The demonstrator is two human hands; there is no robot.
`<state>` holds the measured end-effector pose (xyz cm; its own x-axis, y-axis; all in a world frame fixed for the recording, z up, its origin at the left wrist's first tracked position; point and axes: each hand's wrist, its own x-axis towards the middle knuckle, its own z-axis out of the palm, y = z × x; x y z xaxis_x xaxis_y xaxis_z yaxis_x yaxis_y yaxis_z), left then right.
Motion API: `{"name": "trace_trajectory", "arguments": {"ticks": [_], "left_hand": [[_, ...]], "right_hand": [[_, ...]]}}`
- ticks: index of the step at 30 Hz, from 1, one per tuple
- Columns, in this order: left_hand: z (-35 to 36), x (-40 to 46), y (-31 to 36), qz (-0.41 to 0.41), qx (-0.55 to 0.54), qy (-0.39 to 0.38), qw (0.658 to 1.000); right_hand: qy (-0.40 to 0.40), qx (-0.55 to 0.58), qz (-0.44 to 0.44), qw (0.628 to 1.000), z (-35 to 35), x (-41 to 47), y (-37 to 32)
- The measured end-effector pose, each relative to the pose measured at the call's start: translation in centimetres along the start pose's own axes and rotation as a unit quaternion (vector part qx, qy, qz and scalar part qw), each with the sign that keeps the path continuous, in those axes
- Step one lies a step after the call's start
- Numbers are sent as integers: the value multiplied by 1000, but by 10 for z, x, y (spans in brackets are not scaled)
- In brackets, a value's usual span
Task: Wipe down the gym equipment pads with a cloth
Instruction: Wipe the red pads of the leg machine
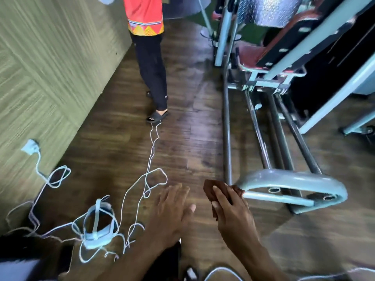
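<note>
Cloth (211,191), brown and bunched, sits under the fingers of the right hand (231,209), which curl over it and pinch it, probably to keep it ready for wiping. It hovers just beside the near end of a grey metal frame bar (292,179). The left hand (172,211), on the cloth's other side, is flat with fingers straight, holding nothing. Red pads (251,53) lie well beyond the bar, blurred and partly hidden by frame parts. White cables (150,159) trail over the wooden floor (192,118).
</note>
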<state>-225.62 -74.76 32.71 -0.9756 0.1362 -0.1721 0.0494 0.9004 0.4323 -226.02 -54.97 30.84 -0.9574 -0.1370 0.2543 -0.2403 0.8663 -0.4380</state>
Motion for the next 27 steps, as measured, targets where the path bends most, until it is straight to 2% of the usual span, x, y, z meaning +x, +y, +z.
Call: {"name": "trace_trajectory", "arguments": {"ticks": [4, 8, 11, 15, 18, 27], "left_hand": [[-12, 103, -10, 20, -49, 1, 999], [-26, 214, -30, 48, -29, -12, 998], [-58, 288, -40, 72, -33, 13, 997], [-103, 373, -49, 82, -30, -28, 996], [-129, 432, -52, 87, -22, 2, 996], [-153, 607, -55, 85, 7, 2, 996]], "right_hand": [[4, -6, 26, 1000, 28, 90, 23], [25, -40, 54, 997, 50, 193, 38], [53, -50, 49, 996, 58, 266, 36], [50, -36, 94, 994, 75, 354, 39], [76, -35, 80, 993, 87, 411, 44], [78, -25, 70, 994, 126, 589, 113]]}}
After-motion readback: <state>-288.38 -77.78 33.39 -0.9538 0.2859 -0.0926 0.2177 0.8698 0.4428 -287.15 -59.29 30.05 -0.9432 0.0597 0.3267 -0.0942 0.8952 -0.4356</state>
